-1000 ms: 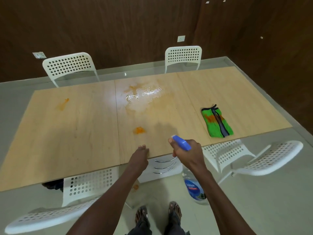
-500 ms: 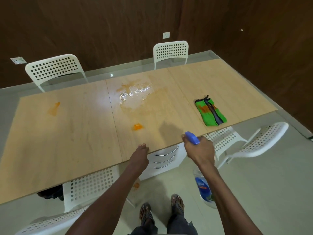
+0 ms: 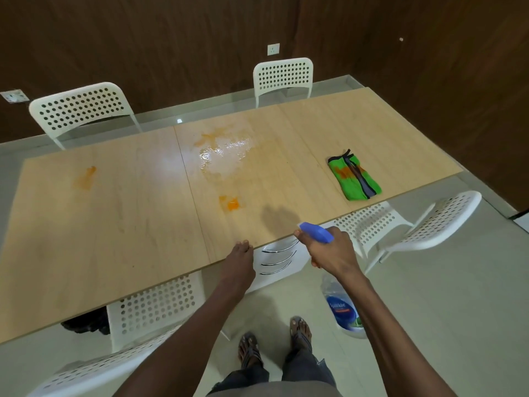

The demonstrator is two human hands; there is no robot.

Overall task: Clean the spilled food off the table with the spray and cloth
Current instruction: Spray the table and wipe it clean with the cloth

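My right hand grips the neck of a clear spray bottle with a blue nozzle, held off the near edge of the long wooden table; the bottle hangs below the hand. My left hand rests on the table's near edge, fingertips on the wood. An orange food blob lies just beyond my hands. Farther back is a wet, shiny patch with an orange smear. Another orange smear marks the left part. A green cloth, stained orange, lies near the right front edge.
White perforated chairs stand at the far side and at the near side. A white drawer unit sits under the table. My sandalled feet are on the pale floor. Dark wood walls close off the back.
My right hand with the spray bottle has drawn back from over the table to just past its near edge, drifting right. The left hand stayed on the edge.
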